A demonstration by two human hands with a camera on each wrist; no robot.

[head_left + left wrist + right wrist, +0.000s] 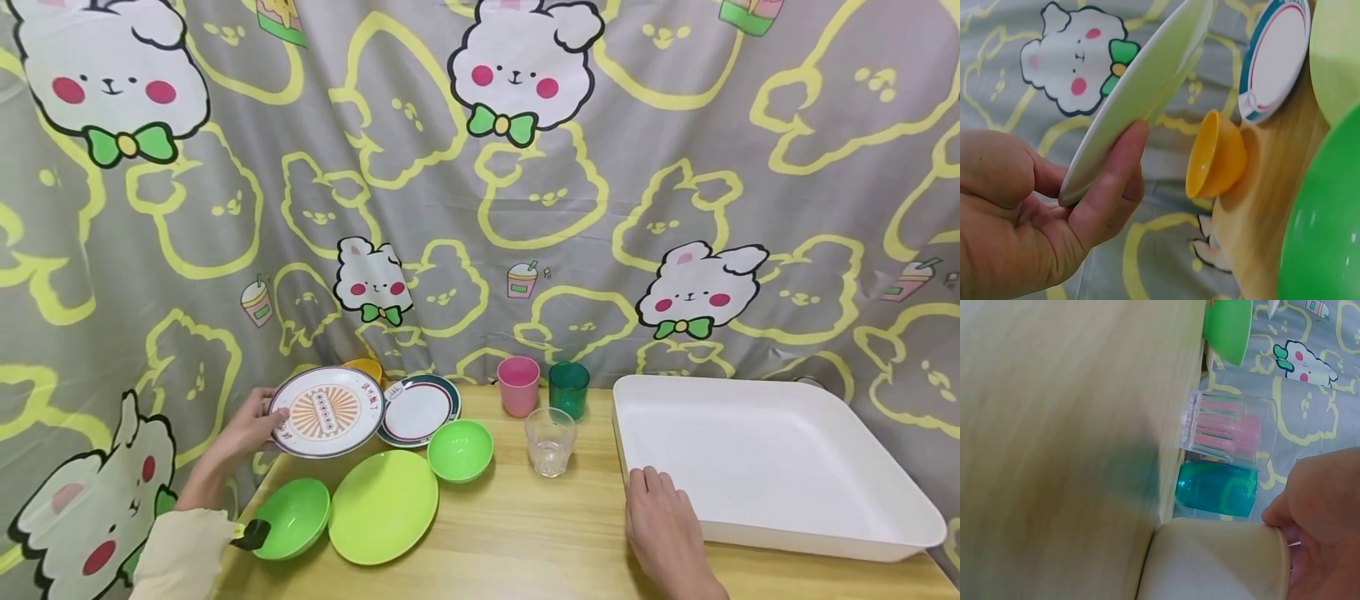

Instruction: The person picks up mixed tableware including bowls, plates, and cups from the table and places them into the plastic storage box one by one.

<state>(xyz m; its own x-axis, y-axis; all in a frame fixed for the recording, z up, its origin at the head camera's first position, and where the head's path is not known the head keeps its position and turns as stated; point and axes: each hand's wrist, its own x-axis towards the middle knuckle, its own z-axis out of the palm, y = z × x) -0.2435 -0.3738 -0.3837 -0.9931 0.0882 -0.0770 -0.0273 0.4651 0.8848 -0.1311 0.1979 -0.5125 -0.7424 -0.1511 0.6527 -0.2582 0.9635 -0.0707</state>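
My left hand (247,429) pinches the edge of a white plate (330,412) with an orange sunburst print, thumb on its printed face and fingers underneath. The plate is raised and tilted above the table's left side. In the left wrist view its pale underside shows, with an orange bowl (1217,156) beyond it. A teal-rimmed plate (420,408) lies just right of the held plate in the head view. My right hand (663,525) grips the left rim of a large white tray (772,467), fingers over the edge and thumb outside.
Green bowls, one large (296,521) and one small (461,450), flank a lime plate (384,508). A pink cup (518,387), a teal cup (568,390) and a clear glass (551,446) stand mid-table. Behind hangs a patterned curtain (420,208).
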